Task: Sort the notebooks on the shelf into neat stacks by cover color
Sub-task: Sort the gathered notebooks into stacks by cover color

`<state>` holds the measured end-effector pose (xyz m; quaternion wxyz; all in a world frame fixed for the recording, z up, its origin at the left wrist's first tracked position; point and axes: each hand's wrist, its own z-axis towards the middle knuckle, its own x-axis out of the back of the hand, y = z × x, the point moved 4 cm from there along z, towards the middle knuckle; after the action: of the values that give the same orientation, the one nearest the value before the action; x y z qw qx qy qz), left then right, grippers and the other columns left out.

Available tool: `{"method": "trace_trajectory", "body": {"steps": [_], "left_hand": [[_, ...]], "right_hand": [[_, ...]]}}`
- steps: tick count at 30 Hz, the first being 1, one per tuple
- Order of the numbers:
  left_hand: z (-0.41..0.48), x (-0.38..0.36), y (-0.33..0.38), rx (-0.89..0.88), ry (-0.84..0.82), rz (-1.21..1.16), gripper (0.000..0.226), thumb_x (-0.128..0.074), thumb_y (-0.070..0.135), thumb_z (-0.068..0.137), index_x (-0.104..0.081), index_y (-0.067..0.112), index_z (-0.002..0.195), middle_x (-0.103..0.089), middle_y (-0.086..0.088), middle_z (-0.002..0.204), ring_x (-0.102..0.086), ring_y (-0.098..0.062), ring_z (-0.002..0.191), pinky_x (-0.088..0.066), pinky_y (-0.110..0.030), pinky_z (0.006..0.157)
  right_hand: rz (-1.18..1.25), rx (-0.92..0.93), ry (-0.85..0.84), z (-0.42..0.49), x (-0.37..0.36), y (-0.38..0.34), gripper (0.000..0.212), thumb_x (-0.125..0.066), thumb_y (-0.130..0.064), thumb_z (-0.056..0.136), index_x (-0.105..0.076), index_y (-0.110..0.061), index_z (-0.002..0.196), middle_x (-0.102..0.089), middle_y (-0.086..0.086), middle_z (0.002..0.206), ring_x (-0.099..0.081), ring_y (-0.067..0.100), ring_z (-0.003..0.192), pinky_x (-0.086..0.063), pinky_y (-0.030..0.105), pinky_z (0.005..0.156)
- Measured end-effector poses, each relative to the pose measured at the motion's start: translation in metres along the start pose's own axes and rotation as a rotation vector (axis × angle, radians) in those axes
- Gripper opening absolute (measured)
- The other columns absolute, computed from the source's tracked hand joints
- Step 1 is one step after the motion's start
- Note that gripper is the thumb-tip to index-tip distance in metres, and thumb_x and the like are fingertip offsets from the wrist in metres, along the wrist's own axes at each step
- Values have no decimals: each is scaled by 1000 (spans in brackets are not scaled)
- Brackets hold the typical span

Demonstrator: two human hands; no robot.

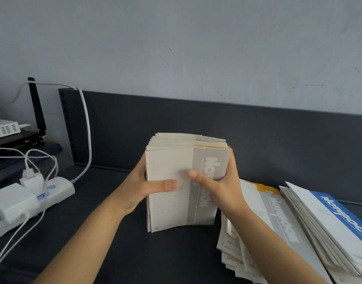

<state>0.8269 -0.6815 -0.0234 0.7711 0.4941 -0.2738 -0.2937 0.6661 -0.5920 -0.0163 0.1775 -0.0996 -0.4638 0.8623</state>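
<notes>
grey-banded notebook bundle upright on the dark shelf, clasped by both hands

it stands on its lower edge mid-shelf, long axis vertical, cover facing the camera. the left hand grips its left edge, the right hand its right, thumbs across the cover. bare shelf lies in front and leftward to the power strip; a fanned grey pile and blue pile lie close on the right.

Upright notebook bundle mid-shelf, power strip left, loose notebooks right
</notes>
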Motion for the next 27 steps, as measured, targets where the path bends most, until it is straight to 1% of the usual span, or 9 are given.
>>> {"method": "trace_trajectory", "body": {"steps": [3, 5, 8, 11, 14, 19, 21, 24, 27], "left_hand": [[-1, -2, -1, -21, 19, -22, 80, -81, 24, 64, -48, 16, 136, -64, -4, 127, -60, -23, 119, -53, -35, 91], [-2, -6, 0, -57, 68, -62, 82, -80, 26, 63, -46, 16, 137, -64, -6, 126, -60, -24, 119, -53, -34, 91], [0, -10, -2, -46, 67, -142, 95, -78, 28, 64, -30, 30, 146, -60, -5, 130, -59, -21, 121, -52, -40, 94], [4, -9, 1, -33, 28, -103, 87, -77, 29, 66, -37, 20, 143, -60, -8, 130, -58, -26, 121, -53, -40, 93], [4, -2, -2, -5, 45, -45, 86, -81, 27, 63, -42, 19, 140, -61, -2, 130, -59, -19, 120, -54, -31, 90], [-3, 6, -21, 197, -67, 68, 93, -88, 29, 56, -45, 31, 137, -62, 9, 129, -56, -12, 123, -48, -34, 99], [-4, -1, -18, 182, -75, 21, 88, -85, 27, 57, -47, 27, 136, -65, 7, 125, -60, -12, 118, -52, -28, 90], [-6, -16, -12, 112, 33, -156, 92, -88, 41, 48, -53, 20, 130, -71, 4, 114, -67, -13, 106, -55, -20, 76], [0, -24, -20, 60, 211, -315, 106, -87, 64, 44, -52, 14, 131, -67, -9, 123, -65, -25, 112, -57, -39, 87]], "right_hand": [[-72, 35, 51, 6, 8, -7, 103, -84, -43, 54, -27, -42, 140, -53, -8, 126, -56, 7, 116, -53, 30, 91], [-113, 64, 46, 11, 9, -13, 103, -83, -46, 52, -28, -45, 139, -49, -9, 129, -53, 6, 118, -53, 30, 91], [-74, 59, -2, 16, 4, -16, 90, -83, -42, 52, -42, -34, 132, -59, -6, 120, -60, 9, 111, -54, 26, 82], [-22, -13, -51, 19, 3, -13, 83, -83, -38, 51, -46, -28, 124, -68, -7, 106, -67, 13, 98, -55, 24, 73], [23, -128, -140, 17, 9, -1, 84, -85, -27, 53, -46, -24, 127, -68, -5, 112, -67, 16, 102, -56, 27, 78], [-25, -261, -282, 2, 11, 17, 70, -84, -10, 60, -53, -19, 122, -69, -2, 113, -66, 17, 104, -56, 27, 77], [-19, -243, -276, 2, 10, 20, 77, -84, -8, 61, -47, -18, 128, -66, 0, 118, -63, 17, 109, -55, 29, 80], [112, -260, -171, 1, 14, 28, 88, -87, -14, 57, -43, -19, 132, -63, 5, 123, -61, 24, 112, -54, 41, 87], [167, -272, -178, -2, 15, 29, 79, -84, -18, 57, -50, -12, 128, -67, 9, 117, -64, 27, 107, -54, 40, 85]]}}
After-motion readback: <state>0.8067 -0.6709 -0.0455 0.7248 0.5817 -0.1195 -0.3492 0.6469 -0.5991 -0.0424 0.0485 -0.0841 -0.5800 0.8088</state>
